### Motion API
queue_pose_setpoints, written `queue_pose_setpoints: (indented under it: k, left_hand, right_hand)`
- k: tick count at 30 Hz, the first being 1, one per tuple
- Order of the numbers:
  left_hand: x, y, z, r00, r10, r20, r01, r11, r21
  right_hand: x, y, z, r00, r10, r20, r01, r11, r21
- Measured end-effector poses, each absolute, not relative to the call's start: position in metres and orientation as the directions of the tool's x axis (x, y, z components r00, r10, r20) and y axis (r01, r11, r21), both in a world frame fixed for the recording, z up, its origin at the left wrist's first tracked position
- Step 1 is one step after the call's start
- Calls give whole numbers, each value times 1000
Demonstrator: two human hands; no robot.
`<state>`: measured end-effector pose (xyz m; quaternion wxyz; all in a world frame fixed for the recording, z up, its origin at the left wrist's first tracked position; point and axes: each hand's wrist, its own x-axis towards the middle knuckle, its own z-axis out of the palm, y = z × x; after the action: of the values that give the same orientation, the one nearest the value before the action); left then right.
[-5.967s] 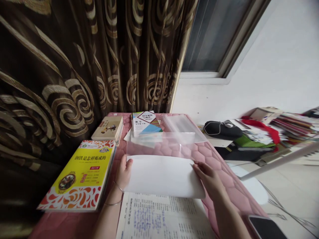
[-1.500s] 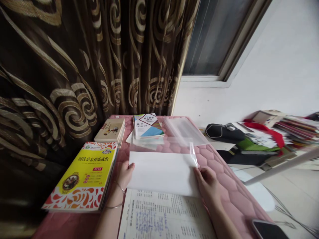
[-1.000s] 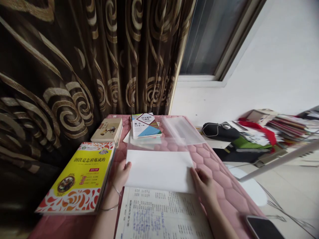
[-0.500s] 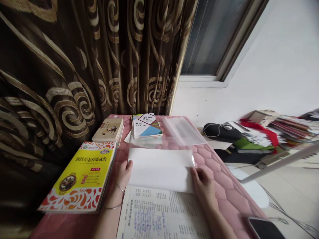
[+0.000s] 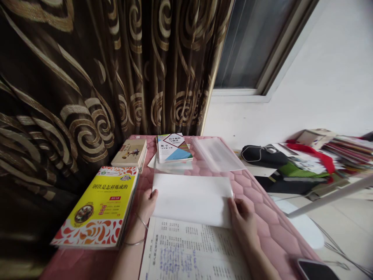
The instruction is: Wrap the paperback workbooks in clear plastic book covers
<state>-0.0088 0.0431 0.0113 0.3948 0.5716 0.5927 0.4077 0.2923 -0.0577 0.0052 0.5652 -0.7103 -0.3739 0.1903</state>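
Note:
A printed workbook [image 5: 186, 249] with blue handwriting lies open in front of me. Its blank white page [image 5: 190, 198] stands partly raised at the far side, with a clear plastic book cover [image 5: 232, 186] around its edges. My left hand [image 5: 150, 202] wears a thin bangle and pinches the left edge of page and cover between thumb and fingers. At the right edge, my right hand [image 5: 243, 217] grips the same cover, fingers curled. The fingers behind the page are hidden.
To the left are a yellow book [image 5: 99, 206] and a beige book stack [image 5: 129, 152]. Math workbooks [image 5: 175, 147] and more clear plastic covers [image 5: 217, 153] lie at the back. A phone [image 5: 316, 269] rests at the pink table's [image 5: 271, 233] right edge. Papers and bags [image 5: 303, 169] sit beyond.
The whole view has shifted slightly, so everything appears a little further right. Both hands keep their hold on the cover's edges, and the page looks nearly unmoved.

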Motion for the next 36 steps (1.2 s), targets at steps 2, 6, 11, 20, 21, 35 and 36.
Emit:
queue_pose_setpoints:
  k: [2, 6, 11, 20, 21, 35, 36]
  left_hand:
    - [-8, 43, 12, -40, 999, 13, 365, 2, 931]
    - [-7, 42, 16, -50, 998, 40, 364, -19, 931]
    - [-9, 39, 18, -2, 1000, 8, 298, -7, 954]
    - [-6, 40, 14, -52, 999, 12, 303, 4, 953]
    - [-6, 41, 15, -59, 998, 15, 307, 4, 952]
    - [-6, 36, 25, 5, 999, -36, 203, 34, 979]
    - [-6, 36, 23, 0, 999, -50, 186, 50, 981]
  right_hand:
    - [292, -58, 5, 655, 740, 151, 323, -93, -942]
    - [290, -59, 5, 666, 731, 148, 327, -107, -939]
    - [289, -59, 6, 681, 721, 129, 300, -113, -947]
    - [294, -65, 1, 663, 745, 79, 227, -99, -969]
    - [293, -64, 1, 660, 747, 81, 238, -105, -966]
    - [289, -56, 4, 702, 699, 139, 311, -125, -942]
    - [290, -57, 4, 695, 706, 132, 301, -119, -946]
